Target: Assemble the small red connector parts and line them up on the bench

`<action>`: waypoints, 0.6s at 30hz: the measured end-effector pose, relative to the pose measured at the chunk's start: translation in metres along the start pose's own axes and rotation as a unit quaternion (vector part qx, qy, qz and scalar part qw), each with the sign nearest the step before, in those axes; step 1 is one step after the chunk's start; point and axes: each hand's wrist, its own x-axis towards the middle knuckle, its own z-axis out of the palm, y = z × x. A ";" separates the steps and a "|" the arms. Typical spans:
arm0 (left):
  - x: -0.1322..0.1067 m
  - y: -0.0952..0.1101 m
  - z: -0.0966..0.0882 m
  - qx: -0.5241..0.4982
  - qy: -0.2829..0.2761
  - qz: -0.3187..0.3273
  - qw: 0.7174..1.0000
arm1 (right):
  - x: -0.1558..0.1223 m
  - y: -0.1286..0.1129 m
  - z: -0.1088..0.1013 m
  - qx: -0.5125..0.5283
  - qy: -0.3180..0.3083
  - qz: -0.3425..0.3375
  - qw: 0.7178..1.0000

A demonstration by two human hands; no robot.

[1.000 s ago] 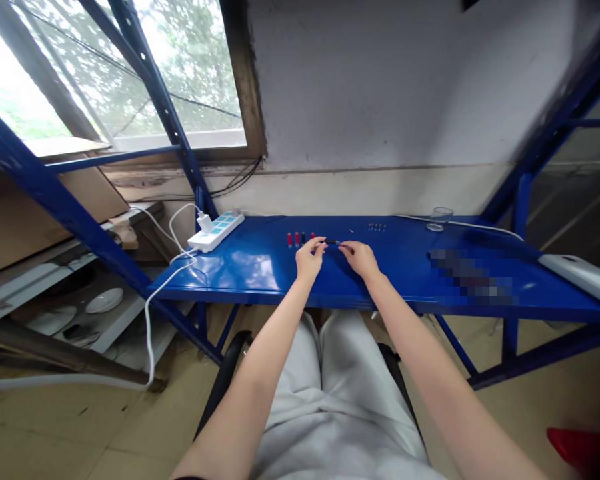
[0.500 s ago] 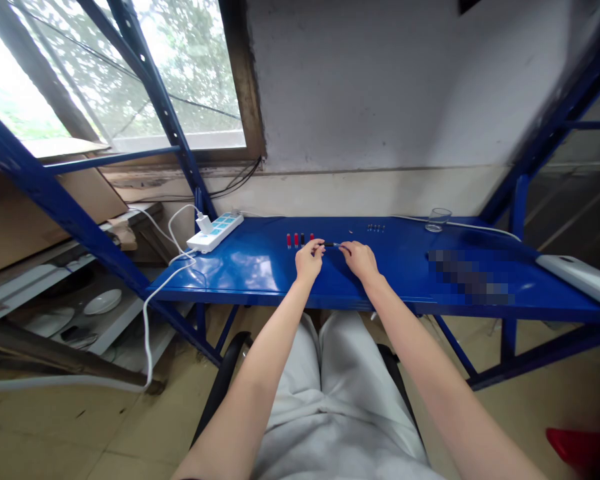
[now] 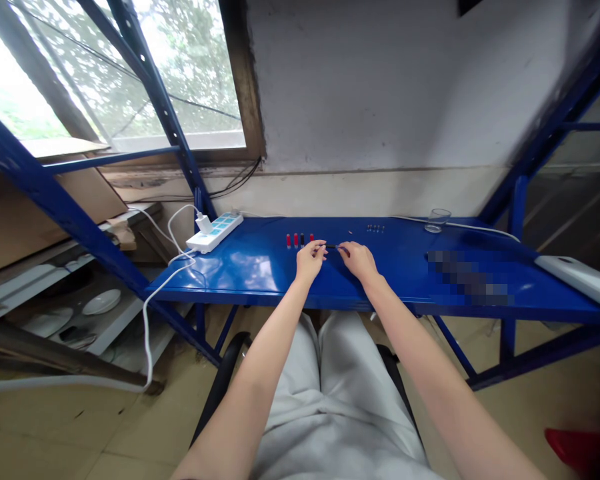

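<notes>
Over the blue table (image 3: 250, 257), a thin dark rod-like piece (image 3: 331, 246) spans the gap between my hands; its exact kind is too small to tell. My left hand (image 3: 309, 259) pinches one end of it, fingers closed. At the other end, my right hand (image 3: 358, 259) is closed on it with thumb and fingertips. Small red cylinders (image 3: 295, 239) and a black one (image 3: 303, 239) stand in a row just beyond my left hand, one partly behind its fingers. Several tiny metallic pieces (image 3: 375, 228) are lined up farther back on the right.
A white power strip (image 3: 215, 232) with a plug and cable lies at the table's left end. Toward the back right stands a clear glass (image 3: 437, 221). A blurred-out dark object (image 3: 470, 277) and a white device (image 3: 580, 279) are at the right. Blue posts frame both sides.
My hands have drawn slightly closer together, the right one shifting a little left. Less of the dark rod shows between them. The other things on the table stay put.
</notes>
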 end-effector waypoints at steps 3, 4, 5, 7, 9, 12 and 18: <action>-0.001 0.004 0.001 -0.012 -0.025 -0.009 1.000 | 0.000 -0.001 0.000 0.007 -0.005 -0.012 1.000; -0.001 0.004 0.002 -0.015 -0.034 -0.013 0.999 | 0.001 -0.002 0.000 0.011 -0.010 -0.019 1.000; -0.001 0.004 0.002 -0.017 -0.042 -0.016 0.999 | 0.001 -0.002 0.000 0.015 -0.015 -0.027 0.999; -0.002 0.003 0.002 -0.020 -0.047 -0.018 0.999 | 0.001 -0.003 0.001 0.024 -0.023 -0.038 0.999; -0.001 0.002 0.002 -0.022 -0.051 -0.018 0.998 | 0.002 -0.002 0.003 0.031 -0.025 -0.040 0.998; -0.001 0.001 0.002 -0.024 -0.064 -0.022 0.997 | 0.002 -0.002 0.005 0.032 -0.025 -0.040 0.998; -0.001 0.001 0.002 -0.023 -0.072 -0.018 0.997 | 0.001 -0.004 0.004 0.021 -0.023 -0.054 0.998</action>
